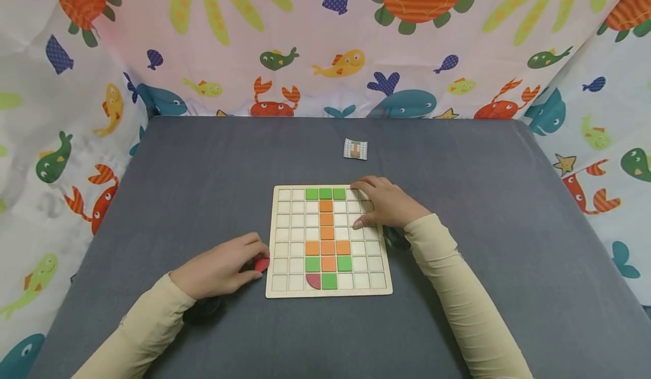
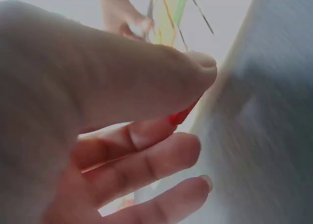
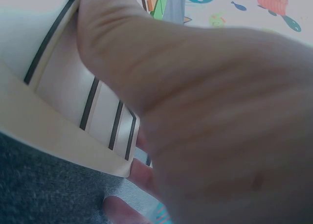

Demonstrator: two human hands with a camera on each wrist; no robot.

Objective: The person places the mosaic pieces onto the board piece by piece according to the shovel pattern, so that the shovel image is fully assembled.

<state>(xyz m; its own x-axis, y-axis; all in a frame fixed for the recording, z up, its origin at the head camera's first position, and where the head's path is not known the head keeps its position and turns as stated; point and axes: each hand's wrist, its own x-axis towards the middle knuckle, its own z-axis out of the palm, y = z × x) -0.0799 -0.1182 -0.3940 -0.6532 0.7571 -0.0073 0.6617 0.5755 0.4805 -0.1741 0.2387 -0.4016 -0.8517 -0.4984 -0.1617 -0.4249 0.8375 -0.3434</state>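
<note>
From the head view, the left hand pinches a red piece on the grey table just left of the board, while the right hand rests curled on the board's upper right corner; the left wrist view shows thumb and fingers gripping the red piece, and the right wrist view shows fingers lying on the board.

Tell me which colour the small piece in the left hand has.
Red: the small piece shows best in the head view.

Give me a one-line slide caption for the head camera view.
Left hand pinches a red piece beside the wooden grid board while the right hand rests on its upper right corner.
</note>
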